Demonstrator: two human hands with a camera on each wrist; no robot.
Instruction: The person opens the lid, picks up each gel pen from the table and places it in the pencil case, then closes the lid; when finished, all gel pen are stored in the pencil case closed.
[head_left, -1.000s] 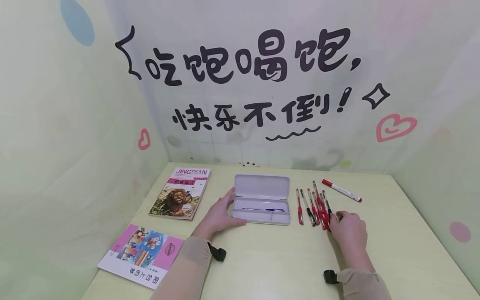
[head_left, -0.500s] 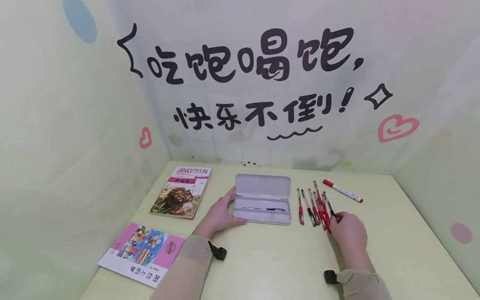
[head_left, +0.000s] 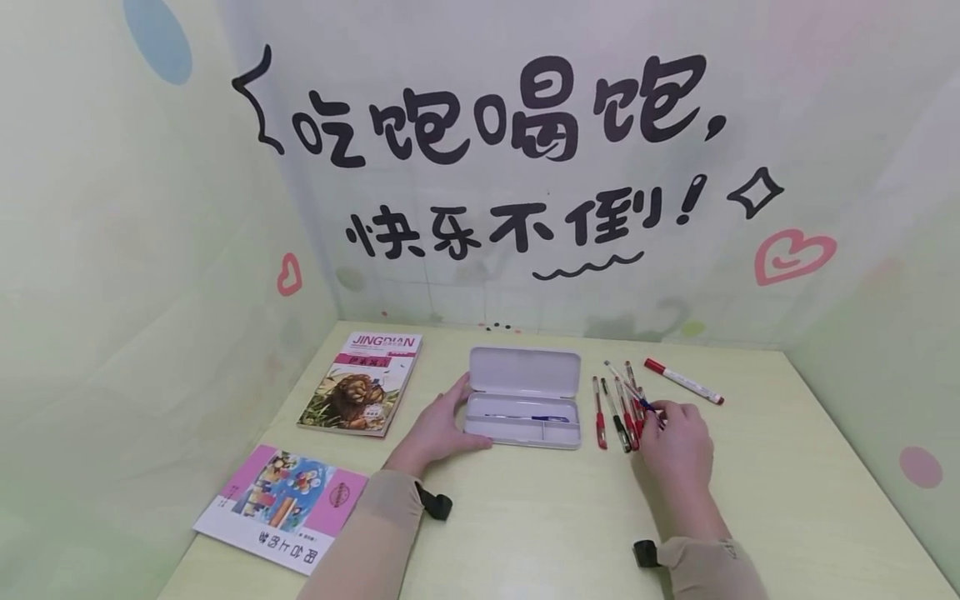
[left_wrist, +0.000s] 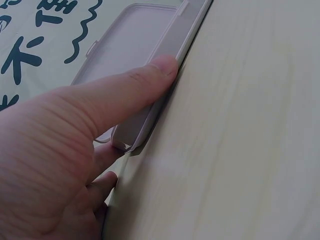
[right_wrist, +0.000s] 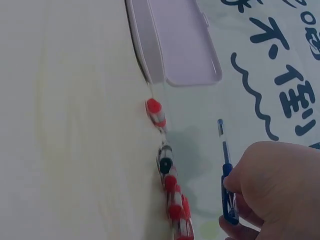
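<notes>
An open white pencil case stands on the table, its lid raised at the back. My left hand holds it by the left end, with the thumb over the front wall. Inside the long compartment lies a blue pen. My right hand pinches another blue pen between thumb and fingers, lifted above the table with its clear end pointing away. Just below and left of it lie several red pens and a black pen, partly overlapping.
A red marker lies at the back right. Two books are on the left: a lion-cover book behind and a pink-and-white book nearer. A wall with printed writing closes off the back of the table.
My right hand has picked the blue pen up from the pile and moved slightly left with it. The left hand has stayed on the pencil case.
</notes>
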